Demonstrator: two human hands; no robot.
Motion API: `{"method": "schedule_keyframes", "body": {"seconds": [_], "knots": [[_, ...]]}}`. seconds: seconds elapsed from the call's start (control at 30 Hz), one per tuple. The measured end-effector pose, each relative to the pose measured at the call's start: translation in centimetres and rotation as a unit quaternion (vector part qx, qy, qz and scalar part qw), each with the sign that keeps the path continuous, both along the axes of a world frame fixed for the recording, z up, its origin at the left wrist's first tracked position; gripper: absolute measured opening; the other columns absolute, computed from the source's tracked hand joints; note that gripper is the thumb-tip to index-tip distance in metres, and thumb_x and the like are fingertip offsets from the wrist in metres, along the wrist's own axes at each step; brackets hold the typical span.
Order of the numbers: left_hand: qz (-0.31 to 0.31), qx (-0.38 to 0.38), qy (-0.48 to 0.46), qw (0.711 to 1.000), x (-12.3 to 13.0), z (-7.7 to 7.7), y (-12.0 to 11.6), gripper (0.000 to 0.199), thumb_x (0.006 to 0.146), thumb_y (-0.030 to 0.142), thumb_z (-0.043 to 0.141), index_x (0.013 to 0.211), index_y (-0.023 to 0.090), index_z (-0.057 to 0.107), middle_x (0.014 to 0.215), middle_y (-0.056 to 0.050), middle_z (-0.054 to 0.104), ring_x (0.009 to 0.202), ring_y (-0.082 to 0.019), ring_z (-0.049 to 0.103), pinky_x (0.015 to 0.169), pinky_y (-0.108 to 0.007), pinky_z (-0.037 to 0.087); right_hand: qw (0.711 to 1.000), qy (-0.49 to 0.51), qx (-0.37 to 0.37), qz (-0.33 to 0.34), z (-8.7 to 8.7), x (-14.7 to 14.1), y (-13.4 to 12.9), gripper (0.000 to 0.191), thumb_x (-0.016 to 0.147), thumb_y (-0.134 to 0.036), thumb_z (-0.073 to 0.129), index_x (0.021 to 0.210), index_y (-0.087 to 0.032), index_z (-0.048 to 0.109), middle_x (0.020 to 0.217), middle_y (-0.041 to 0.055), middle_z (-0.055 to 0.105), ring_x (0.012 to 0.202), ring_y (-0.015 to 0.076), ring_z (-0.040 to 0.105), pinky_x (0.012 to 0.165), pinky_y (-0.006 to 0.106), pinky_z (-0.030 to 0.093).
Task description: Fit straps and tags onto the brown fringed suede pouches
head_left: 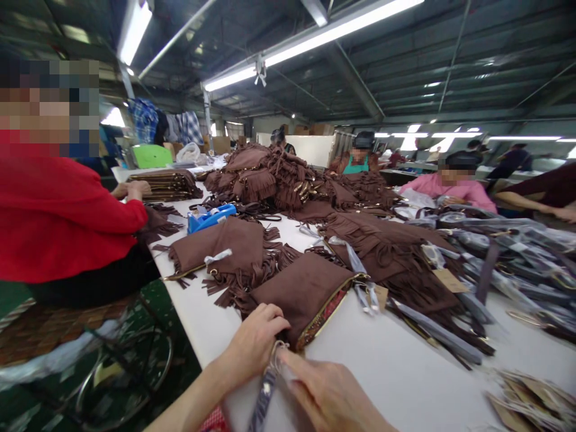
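Observation:
A brown fringed bag [303, 291] lies on the white table in front of me, its gold zipper edge open towards the right and a patterned lining showing. My left hand [257, 337] has its fingers closed on the bag's near corner. Beside it, my right hand [330, 390] pinches the metal clasp [278, 351] of a plastic-wrapped strap [263, 399]. The clasp sits right at the bag's corner; whether it is hooked on there I cannot tell. The strap hangs down towards me between my forearms.
Another fringed bag [225, 243] lies behind, near a blue tape dispenser [211, 217]. A big heap of brown bags [265, 174] rises farther back. Wrapped straps [517, 252] and paper tags [531, 399] cover the right side. A person in red [67, 210] sits at left; others work across the table.

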State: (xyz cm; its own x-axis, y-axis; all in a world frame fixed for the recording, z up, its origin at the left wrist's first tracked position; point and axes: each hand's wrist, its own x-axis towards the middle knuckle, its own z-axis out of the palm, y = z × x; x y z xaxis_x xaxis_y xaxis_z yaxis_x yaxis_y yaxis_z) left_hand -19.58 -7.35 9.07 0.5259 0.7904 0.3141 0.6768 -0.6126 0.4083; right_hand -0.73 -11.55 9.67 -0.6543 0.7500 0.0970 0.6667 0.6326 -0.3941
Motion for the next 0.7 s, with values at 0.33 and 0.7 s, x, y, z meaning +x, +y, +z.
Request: {"method": "schedule_keyframes", "body": {"seconds": [0.33,0.7], "knots": [[0.067,0.042,0.031,0.996,-4.4,-0.2,4.2,0.029,0.074,-0.002,0.035,0.068,0.018,0.055,0.080,-0.005,0.061,0.083,-0.020,0.053,0.074,-0.032,0.041,0.973,0.045,0.127,-0.188,2.1,5.1,3.5,0.034,0.093,-0.015,0.035,0.110,-0.024,0.063,0.104,0.0050,0.070,0.094,0.0177,0.065,0.083,0.026,0.049],[-0.015,-0.009,-0.055,0.998,1.7,4.7,1.9,0.047,0.062,-0.006,0.032,0.092,0.019,0.058,0.108,-0.007,0.058,0.102,-0.020,0.052,0.092,-0.034,0.041,0.936,-0.147,0.161,-0.276,3.3,12.6,12.2,0.029,0.085,-0.002,0.046,0.094,-0.016,0.070,0.123,0.0148,0.064,0.129,0.0265,0.046,0.106,0.042,0.031]]}}
